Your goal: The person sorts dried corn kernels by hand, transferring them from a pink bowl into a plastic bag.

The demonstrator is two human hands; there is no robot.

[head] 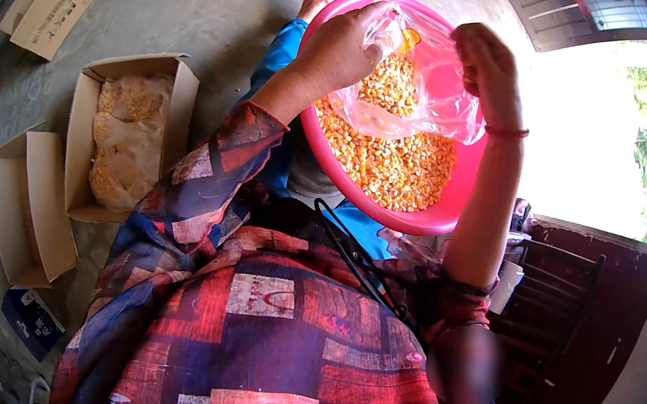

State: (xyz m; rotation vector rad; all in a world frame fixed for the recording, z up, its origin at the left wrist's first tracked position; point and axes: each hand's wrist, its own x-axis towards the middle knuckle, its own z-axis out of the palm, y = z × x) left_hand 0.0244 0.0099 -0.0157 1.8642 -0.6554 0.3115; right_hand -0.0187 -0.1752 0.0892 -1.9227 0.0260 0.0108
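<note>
A clear plastic bag (437,81) hangs between my hands over a pink plastic basin (475,167). My left hand (347,45) pinches the bag's upper left edge. On the other side, my right hand (484,62) has its fingers curled around the bag's right edge. Orange corn kernels (401,175) are heaped in the basin, mostly toward its left and near side. More kernels show at the bag's lower part; whether they are inside it or seen through it I cannot tell. A yellow-orange patch (411,38) shows near the bag's top.
Left of my legs, a cardboard box (191,93) holds several filled clear bags (125,137). Beside it lies another cardboard box (51,205), with a dark blue carton (34,323) nearer me. A cardboard piece (55,19) lies farther off. Dark rails (562,285) stand at right, by a bright opening.
</note>
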